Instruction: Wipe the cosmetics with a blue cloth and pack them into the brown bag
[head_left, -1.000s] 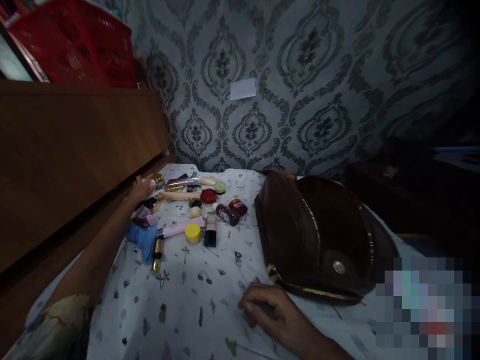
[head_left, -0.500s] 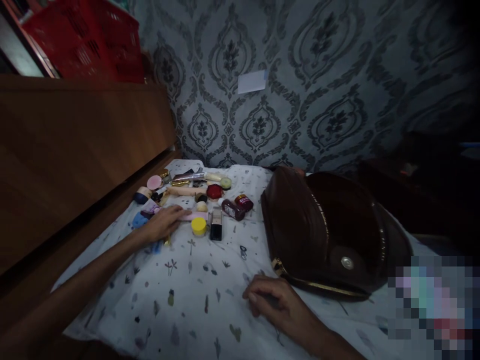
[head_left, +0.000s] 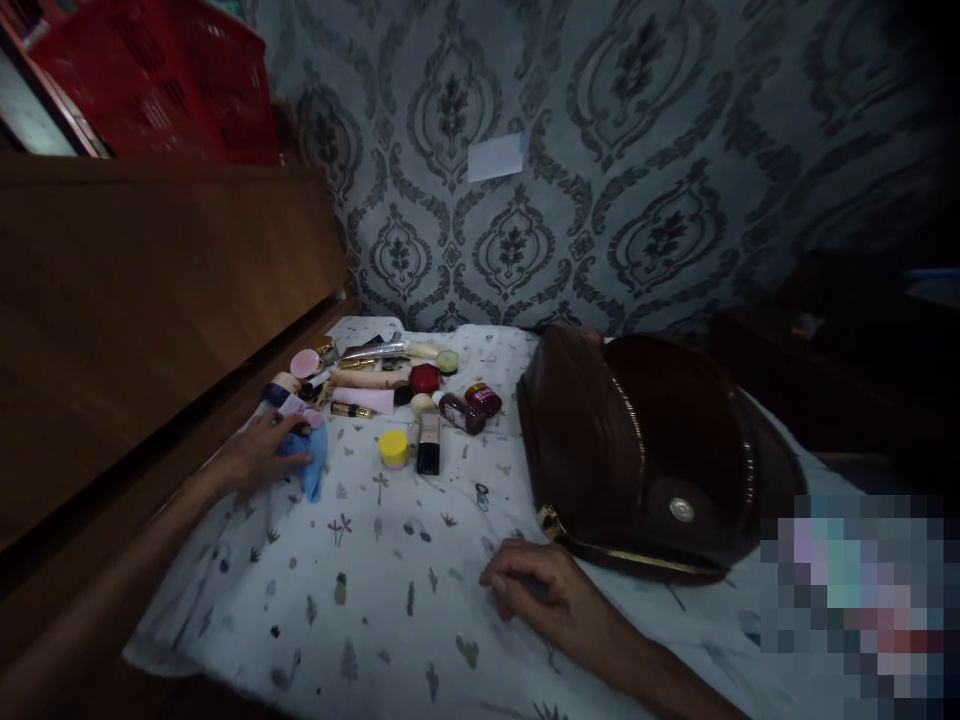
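Observation:
My left hand [head_left: 262, 452] is at the left of the cosmetics, fingers stretched apart over a crumpled light-blue item [head_left: 313, 462] and close to a pale purple packet [head_left: 300, 408]. A pink tube [head_left: 364, 400] lies beyond, with a black-and-gold tube [head_left: 351, 411] along its near side. A yellow-lidded jar [head_left: 393, 448] stands beside a black-capped bottle [head_left: 428, 445]. Behind them are a dark red bottle [head_left: 461, 412], a dark red jar [head_left: 484, 399] and a red compact-like item [head_left: 424, 378]. My right hand [head_left: 536, 590] rests on the patterned sheet, loosely curled with nothing visible in it.
An unzipped brown leather bag [head_left: 577, 450] takes up the right side of the sheet [head_left: 375, 620]. A wooden cabinet [head_left: 165, 260] borders the left, with a red basket [head_left: 157, 90] on top. The patterned wall [head_left: 517, 230] closes off the back. A pixelated patch covers the lower right corner.
My left hand has moved left, off the pink tube and onto the light-blue item. The pink tube now lies farther back, beside the black-and-gold tube. My right hand has stayed put.

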